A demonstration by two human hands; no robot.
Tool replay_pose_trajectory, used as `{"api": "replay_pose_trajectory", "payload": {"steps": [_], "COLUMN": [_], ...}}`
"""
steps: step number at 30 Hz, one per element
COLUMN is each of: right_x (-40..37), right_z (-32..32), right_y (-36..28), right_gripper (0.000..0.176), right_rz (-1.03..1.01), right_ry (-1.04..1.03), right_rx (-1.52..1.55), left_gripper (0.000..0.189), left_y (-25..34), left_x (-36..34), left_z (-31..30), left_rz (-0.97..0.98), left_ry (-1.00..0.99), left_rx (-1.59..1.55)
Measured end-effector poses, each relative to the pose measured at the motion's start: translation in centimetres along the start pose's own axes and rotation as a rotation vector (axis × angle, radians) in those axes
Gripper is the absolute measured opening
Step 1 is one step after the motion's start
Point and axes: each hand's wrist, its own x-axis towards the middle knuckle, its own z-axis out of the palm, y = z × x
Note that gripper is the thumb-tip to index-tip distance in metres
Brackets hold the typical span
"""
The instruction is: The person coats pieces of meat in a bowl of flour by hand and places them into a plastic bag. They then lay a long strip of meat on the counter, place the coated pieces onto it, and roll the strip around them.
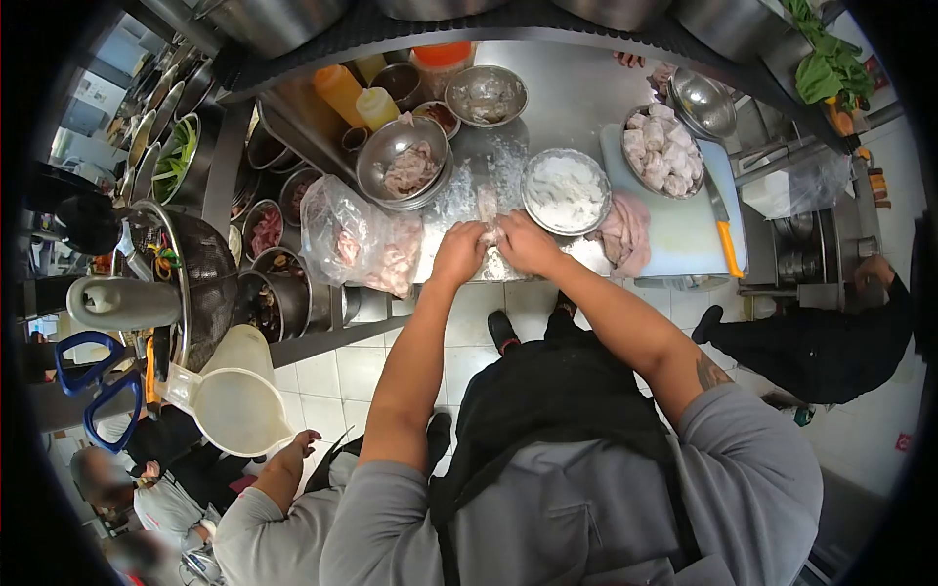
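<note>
Both of my hands meet at the near edge of the steel counter, with fingers closed on a small piece of floured meat (490, 232). My left hand (461, 251) holds it from the left and my right hand (526, 242) from the right. Loose flour (503, 161) lies on the steel just beyond. Right of my hands stands a bowl of white flour (567, 192). To the left are a steel bowl of raw meat pieces (410, 168) and a clear plastic bag of meat (357, 234).
A bowl of floured pieces (662, 148) and an orange-handled knife (725, 234) rest on a white cutting board (684, 234), beside a crumpled cloth (625, 232). Squeeze bottles (376, 107) stand back left. Other people are at lower left and right (821, 332). A shelf (469, 29) spans above.
</note>
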Motion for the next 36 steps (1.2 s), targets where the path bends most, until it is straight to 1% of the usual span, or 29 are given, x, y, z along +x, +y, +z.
{"api": "replay_pose_trajectory", "payload": {"steps": [3,5,6,9,12,15,16,19,22,25,27,30,33,36], "right_x": [-0.3,0.1,0.5,1.1,1.4,1.2,1.1,1.1,1.0,0.5,0.4,0.1,0.8,1.5], "right_z": [-1.9,-1.9,-1.8,-1.4,-0.9,-0.3,-0.3,-0.2,-0.4,-1.0,-0.8,-1.2,-0.2,-0.6], "right_y": [-1.2,-1.2,-1.2,-1.0,-0.8,-0.1,0.0,0.1,-0.5,-0.4,-0.2,-0.3,0.7,1.0], "right_gripper": [0.04,0.037,0.036,0.031,0.028,0.026,0.026,0.028,0.029,0.027,0.026,0.03,0.031,0.025], "right_rz": [-0.025,0.077,0.126,0.11,0.128,0.127,0.119,0.112,0.127,0.093,0.054,-0.071,-0.082,-0.123], "right_ry": [-0.029,-0.06,-0.073,-0.016,-0.004,-0.02,-0.029,-0.023,0.025,0.038,0.044,0.089,0.095,0.025], "right_rx": [0.079,0.096,0.104,0.066,0.032,0.074,0.076,0.081,0.082,0.082,0.087,0.031,0.045,-0.001], "left_gripper": [0.03,0.028,0.03,0.034,0.035,0.037,0.04,0.044,0.045,0.044,0.044,0.044,0.044,0.045], "left_y": [-1.3,-1.8,-1.6,-1.6,-0.8,0.3,0.4,0.7,1.1,0.4,-0.2,-0.7,-0.6,-0.6], "left_x": [2.3,3.3,3.4,2.5,0.9,1.0,1.1,1.1,0.9,1.0,1.1,1.3,2.0,2.2], "left_z": [-0.7,-0.8,-1.2,-0.8,0.7,2.2,2.2,1.6,1.2,1.4,1.8,1.9,1.4,0.8], "left_rz": [-0.073,-0.149,-0.211,-0.179,-0.085,-0.198,-0.245,-0.197,-0.068,-0.013,0.027,0.068,0.108,0.126], "left_ry": [-0.12,-0.169,-0.147,0.122,0.166,0.202,0.164,0.115,0.181,0.061,0.088,0.087,0.053,-0.007], "left_rx": [-0.085,-0.166,-0.157,-0.069,0.015,-0.042,-0.052,-0.008,0.208,0.154,0.164,0.207,0.231,0.231]}}
